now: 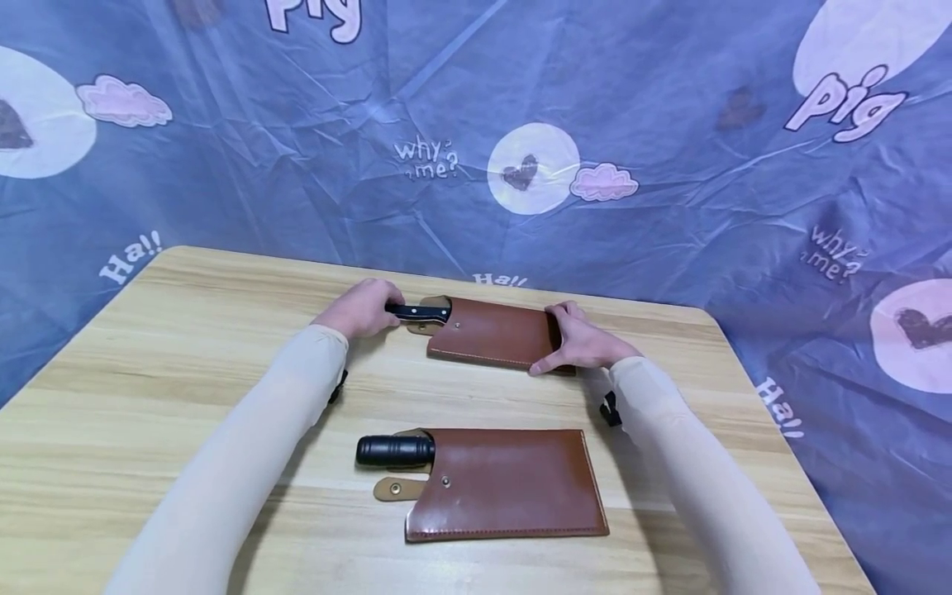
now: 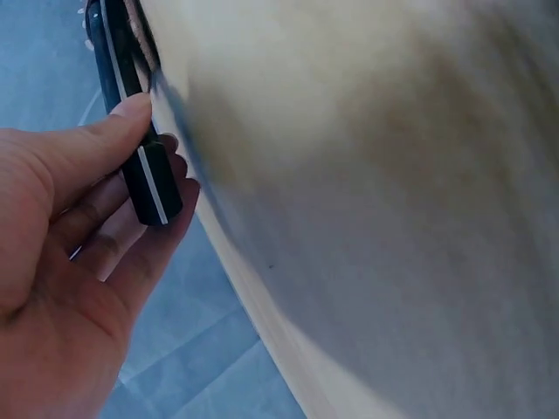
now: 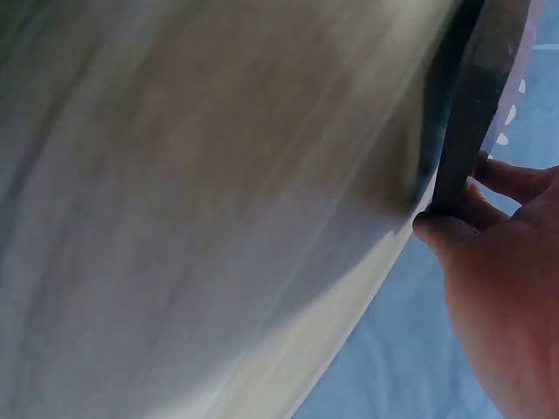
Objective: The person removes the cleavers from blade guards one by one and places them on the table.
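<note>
Toward the back of the table, a cleaver-shaped brown leather sheath (image 1: pixel 494 330) holds a knife whose black riveted handle (image 1: pixel 427 314) sticks out to the left; its blade is hidden inside. My left hand (image 1: pixel 366 307) pinches the handle's end between thumb and fingers, as the left wrist view shows with the handle (image 2: pixel 157 179) close up. At the sheath's opposite end, my right hand (image 1: pixel 583 340) grips across the short edge, thumb on the near corner and fingers at the far one. The right wrist view shows this sheath edge (image 3: pixel 476 113) between thumb and fingers.
Nearer to me lies a second brown sheath (image 1: pixel 513 492) with a thick black handle (image 1: pixel 394 451) and a tan snap strap (image 1: pixel 397 489) pointing left. Both rest on a light wooden table (image 1: pixel 186 355). A blue printed cloth (image 1: pixel 312 182) hangs behind the table's back edge.
</note>
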Demonstrator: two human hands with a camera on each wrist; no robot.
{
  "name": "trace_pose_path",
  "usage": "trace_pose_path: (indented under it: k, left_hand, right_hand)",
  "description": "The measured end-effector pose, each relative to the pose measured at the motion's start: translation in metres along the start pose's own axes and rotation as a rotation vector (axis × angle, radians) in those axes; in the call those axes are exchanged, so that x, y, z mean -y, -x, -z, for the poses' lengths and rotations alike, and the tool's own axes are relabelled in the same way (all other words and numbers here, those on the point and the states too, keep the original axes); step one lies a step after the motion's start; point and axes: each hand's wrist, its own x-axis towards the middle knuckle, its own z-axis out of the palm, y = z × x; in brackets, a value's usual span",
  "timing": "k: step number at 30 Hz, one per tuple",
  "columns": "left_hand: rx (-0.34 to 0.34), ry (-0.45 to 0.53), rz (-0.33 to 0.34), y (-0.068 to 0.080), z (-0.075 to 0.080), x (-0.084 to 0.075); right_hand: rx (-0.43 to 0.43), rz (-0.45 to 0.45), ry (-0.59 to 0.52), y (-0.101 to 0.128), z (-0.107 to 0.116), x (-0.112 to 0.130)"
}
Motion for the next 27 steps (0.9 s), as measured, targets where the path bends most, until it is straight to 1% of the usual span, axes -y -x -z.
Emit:
trace_pose_path:
  k: [3,7,18,23,27]
  left_hand:
    - [0.006,0.008,0.009,0.0009,0.0037,0.0021]
    - [0.008,0.012,0.004,0.002,0.0059,0.0045]
    - [-0.013,-0.001,-0.001,0.0037,0.0054,0.0044]
    - [-0.004,-0.008,0.009,0.006,0.0023,0.0061]
    - [-0.017,-0.005,0.007,0.0046,0.003,0.006]
  right_hand:
    - [-0.007,0.002,-0.003,0.0017,0.0028,0.002]
    - [-0.015,0.005,-0.006,0.0032,0.0055,0.0025]
    - [-0.035,0.021,0.01,0.0065,0.0064,0.0027]
    - [-0.023,0.03,0.026,0.01,0.0037,0.0028]
    - [-0.03,0.035,0.047,0.0103,0.0063,0.0028]
